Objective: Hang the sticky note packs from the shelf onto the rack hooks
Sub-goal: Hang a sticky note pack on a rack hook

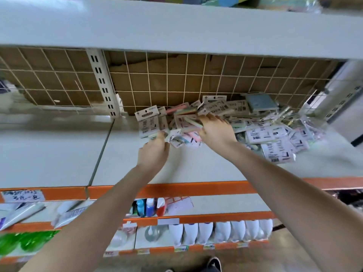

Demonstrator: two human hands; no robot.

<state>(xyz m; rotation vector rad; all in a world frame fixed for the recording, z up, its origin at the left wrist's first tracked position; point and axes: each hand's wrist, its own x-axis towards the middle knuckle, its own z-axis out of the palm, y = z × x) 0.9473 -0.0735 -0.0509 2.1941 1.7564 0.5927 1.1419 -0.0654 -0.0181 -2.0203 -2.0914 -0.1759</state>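
Note:
A heap of sticky note packs (261, 132) in clear bags with white header cards lies on the white shelf (196, 165), against the wire grid back (176, 79). My left hand (154, 151) grips a few packs (148, 122) by their lower ends, their header cards standing upright. My right hand (215, 130) reaches into the left part of the heap, fingers curled over pastel packs (188, 122); whether it holds one is hidden. No rack hooks are visible.
A white shelf board (176, 26) overhangs above. A slotted upright (103, 81) stands at the back left. The shelf's front edge is orange (176, 190). Lower shelves hold tubes, bottles (150, 207) and white pouches (220, 231). A shoe (214, 265) shows on the floor.

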